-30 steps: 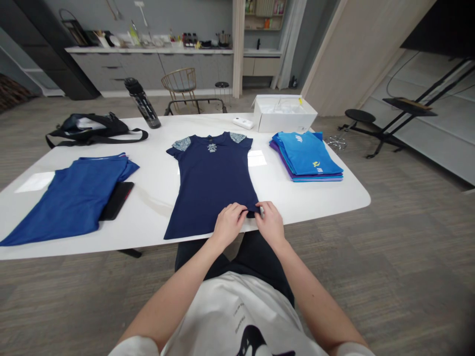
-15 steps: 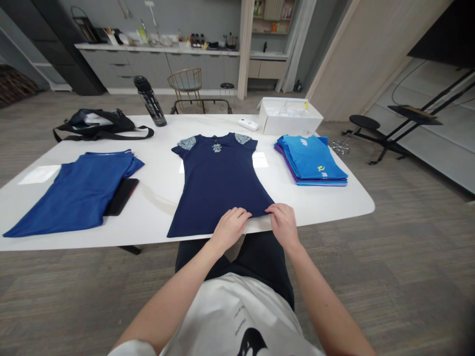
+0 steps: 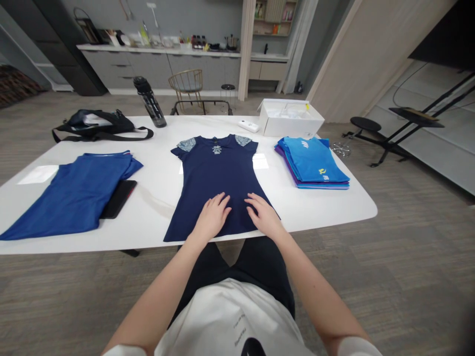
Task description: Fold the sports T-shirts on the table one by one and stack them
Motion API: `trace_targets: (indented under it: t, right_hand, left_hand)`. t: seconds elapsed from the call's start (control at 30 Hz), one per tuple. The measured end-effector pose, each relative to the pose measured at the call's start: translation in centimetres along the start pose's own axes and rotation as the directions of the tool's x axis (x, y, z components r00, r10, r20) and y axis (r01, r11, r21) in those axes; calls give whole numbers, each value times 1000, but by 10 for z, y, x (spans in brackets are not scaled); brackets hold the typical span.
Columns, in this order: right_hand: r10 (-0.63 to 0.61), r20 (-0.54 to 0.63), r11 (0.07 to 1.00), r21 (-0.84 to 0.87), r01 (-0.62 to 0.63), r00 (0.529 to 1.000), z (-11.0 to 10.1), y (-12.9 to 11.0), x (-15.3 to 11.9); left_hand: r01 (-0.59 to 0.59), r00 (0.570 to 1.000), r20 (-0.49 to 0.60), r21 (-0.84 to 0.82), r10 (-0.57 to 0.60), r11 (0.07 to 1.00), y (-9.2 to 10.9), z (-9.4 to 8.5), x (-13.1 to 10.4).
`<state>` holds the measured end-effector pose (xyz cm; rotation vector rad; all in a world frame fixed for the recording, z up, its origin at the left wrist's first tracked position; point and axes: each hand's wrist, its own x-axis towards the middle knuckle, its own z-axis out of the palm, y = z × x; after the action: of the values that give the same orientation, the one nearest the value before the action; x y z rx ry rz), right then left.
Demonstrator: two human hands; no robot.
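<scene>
A navy short-sleeved T-shirt point(image 3: 218, 180) lies spread flat on the white table point(image 3: 156, 217), its collar away from me and its hem along the near edge. Patterned grey-blue panels cover its shoulders, and a small pale print sits below the neckline. Over the lower part of the shirt, left of its middle, is my left hand point(image 3: 213, 215), fingers stretched out and apart. My right hand point(image 3: 262, 213) is above the lower right part, likewise open with fingers spread. Neither hand holds anything; whether the fingertips press on the cloth I cannot tell.
To the right are a stack of folded shirts point(image 3: 313, 160), a white box point(image 3: 289, 121) and a white remote point(image 3: 248, 125). On the left lie a blue garment point(image 3: 77, 190), a black flat case point(image 3: 118, 200) and a black bag point(image 3: 98, 123). A dark bottle point(image 3: 150, 101) stands behind.
Both hands have let go of the shirt's hem and moved inward over its lower part, fingers opening. The hem's right side now lies flat along the table edge.
</scene>
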<state>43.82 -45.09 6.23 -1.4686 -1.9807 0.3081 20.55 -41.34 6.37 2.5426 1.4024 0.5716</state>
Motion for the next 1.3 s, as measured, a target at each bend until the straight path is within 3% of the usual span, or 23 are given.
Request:
trace_targets:
  t: [0.1, 0.27, 0.37, 0.43, 0.57, 0.67, 0.77, 0.9, 0.97, 1.07, 1.17, 1.3]
  right_hand:
    - [51, 136, 996, -82, -40, 989, 17, 15, 22]
    - [145, 135, 957, -272, -104, 980, 24, 37, 5]
    - [163, 120, 945, -304, -119, 979, 22, 35, 3]
    - [142, 118, 947, -304, -100, 983, 24, 30, 18]
    - [70, 181, 962, -274, -18, 981, 37, 29, 69]
    - [105, 231, 953, -300, -32, 967, 46, 43, 91]
    - [182, 187, 933, -342, -110, 965, 44, 63, 85]
    - [227, 121, 920, -351, -172, 966, 32, 81, 69]
    - [233, 103, 918, -351, -184, 967, 28, 86, 74]
    - [218, 91, 922, -345, -175, 972, 26, 97, 114]
    - [244, 73, 924, -322, -209, 967, 25, 120, 181]
    - [379, 19, 882, -309, -355, 925, 24, 162, 271]
  left_hand:
    - [113, 993, 6, 162, -115, 980, -36, 0, 9]
    - [216, 975, 13, 219, -224, 952, -76, 2, -12]
    - [231, 973, -28, 205, -230, 951, -77, 3, -18]
    - [205, 979, -38, 191, -201, 960, -69, 4, -9]
    - [114, 993, -7, 156, -114, 981, -50, 14, 31]
    - [97, 995, 21, 136, -101, 986, -45, 27, 61]
    - [105, 993, 33, 131, -110, 986, -52, 34, 71]
    - [57, 998, 31, 103, -60, 993, -65, 30, 63]
    - [49, 998, 21, 107, -52, 993, -64, 29, 61]
    - [4, 1000, -2, 116, -4, 993, -45, 34, 70]
    - [-127, 992, 18, 86, 126, 988, -10, 50, 95]
    - [-264, 964, 34, 39, 262, 964, 33, 71, 142]
